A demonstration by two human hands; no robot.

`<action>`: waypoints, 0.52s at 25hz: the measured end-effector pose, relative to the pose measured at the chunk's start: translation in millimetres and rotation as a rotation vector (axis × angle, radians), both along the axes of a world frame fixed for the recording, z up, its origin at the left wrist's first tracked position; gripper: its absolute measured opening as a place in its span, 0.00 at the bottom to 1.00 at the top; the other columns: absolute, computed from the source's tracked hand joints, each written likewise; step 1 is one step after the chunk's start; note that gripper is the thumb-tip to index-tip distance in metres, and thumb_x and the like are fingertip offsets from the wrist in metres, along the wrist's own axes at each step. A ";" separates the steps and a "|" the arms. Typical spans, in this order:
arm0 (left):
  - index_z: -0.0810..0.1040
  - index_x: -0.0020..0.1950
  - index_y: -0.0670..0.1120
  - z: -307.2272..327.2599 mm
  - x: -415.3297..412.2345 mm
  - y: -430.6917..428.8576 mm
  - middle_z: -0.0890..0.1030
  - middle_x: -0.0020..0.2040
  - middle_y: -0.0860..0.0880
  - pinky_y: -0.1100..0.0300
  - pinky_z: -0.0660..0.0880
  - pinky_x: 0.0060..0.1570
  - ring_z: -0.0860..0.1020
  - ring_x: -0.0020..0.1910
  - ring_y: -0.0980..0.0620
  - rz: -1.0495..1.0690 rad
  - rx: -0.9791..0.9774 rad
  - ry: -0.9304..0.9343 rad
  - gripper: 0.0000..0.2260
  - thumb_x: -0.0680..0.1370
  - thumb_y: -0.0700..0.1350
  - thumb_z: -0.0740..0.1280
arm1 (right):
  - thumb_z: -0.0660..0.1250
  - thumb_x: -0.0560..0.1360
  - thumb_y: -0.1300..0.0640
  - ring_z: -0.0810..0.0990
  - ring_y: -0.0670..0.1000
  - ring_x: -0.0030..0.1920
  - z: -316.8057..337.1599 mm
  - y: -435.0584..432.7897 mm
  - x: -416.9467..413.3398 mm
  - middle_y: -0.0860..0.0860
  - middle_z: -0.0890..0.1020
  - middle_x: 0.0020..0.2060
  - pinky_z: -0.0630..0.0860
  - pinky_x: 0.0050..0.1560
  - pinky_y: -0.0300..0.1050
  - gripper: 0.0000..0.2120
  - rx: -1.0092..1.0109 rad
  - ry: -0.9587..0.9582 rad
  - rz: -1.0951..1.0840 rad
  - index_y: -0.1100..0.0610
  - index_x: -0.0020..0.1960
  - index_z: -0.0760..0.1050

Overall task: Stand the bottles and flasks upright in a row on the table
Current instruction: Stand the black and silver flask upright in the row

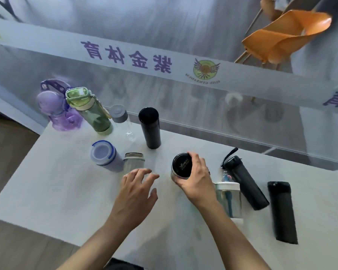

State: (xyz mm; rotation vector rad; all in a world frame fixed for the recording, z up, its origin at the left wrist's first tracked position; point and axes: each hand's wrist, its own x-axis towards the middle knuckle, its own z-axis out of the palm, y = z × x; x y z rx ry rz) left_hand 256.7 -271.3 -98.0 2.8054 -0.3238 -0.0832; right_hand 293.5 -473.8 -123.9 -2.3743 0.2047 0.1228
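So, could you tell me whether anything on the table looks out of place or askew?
Yes: two black flasks lie flat near the table's right edge, one with a wrist strap and one plain, while most others stand upright. No spill or damage shows.

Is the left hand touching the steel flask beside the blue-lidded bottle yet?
Apart. The head view shows the left hand open, fingertips short of the steel flask, white table visible between them. The right hand holds the black-capped flask.

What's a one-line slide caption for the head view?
Right hand grips a black-lidded flask on the white table; left hand open beside it, other bottles around.
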 end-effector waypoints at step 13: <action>0.76 0.61 0.53 -7.7 2.2 -26.2 0.76 0.60 0.51 0.51 0.69 0.57 0.73 0.62 0.47 0.242 0.058 0.025 0.15 0.75 0.49 0.65 | 0.76 0.67 0.47 0.73 0.55 0.64 -10.2 -18.2 114.0 0.51 0.72 0.65 0.71 0.65 0.48 0.41 0.083 -0.026 0.112 0.46 0.76 0.61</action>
